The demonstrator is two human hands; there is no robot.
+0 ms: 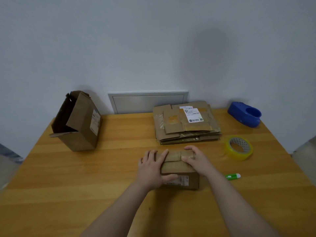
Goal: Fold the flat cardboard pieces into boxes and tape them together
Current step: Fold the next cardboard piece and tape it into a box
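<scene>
Pale wall (pixel 153 40) rises behind a wooden table (pixel 85 185), and both hands work near the table's middle. The left grip (pixel 151 168) wraps the near-left corner of the small box (pixel 176 166): its fingers lie across the top and its thumb reaches along the front face. The right grip (pixel 196 159) sits on the top's right end, with fingers curled over the far edge and the thumb pressing where glossy tape crosses the flaps. That hold likely steadies the box while the tape is smoothed down, so this box looks close to finished. Both forearms reach forward from the lower edge and converge on the box, wrists low.

Just right of the box lies a green-and-white cutter (pixel 233 176), with a yellow tape roll (pixel 238 147) beyond it, handy for the right side. A stack of flat cardboard (pixel 186 124) waits directly behind the box. A blue dispenser (pixel 244 114) sits at the far right, and an open box (pixel 78 120) stands well apart at the far left.
</scene>
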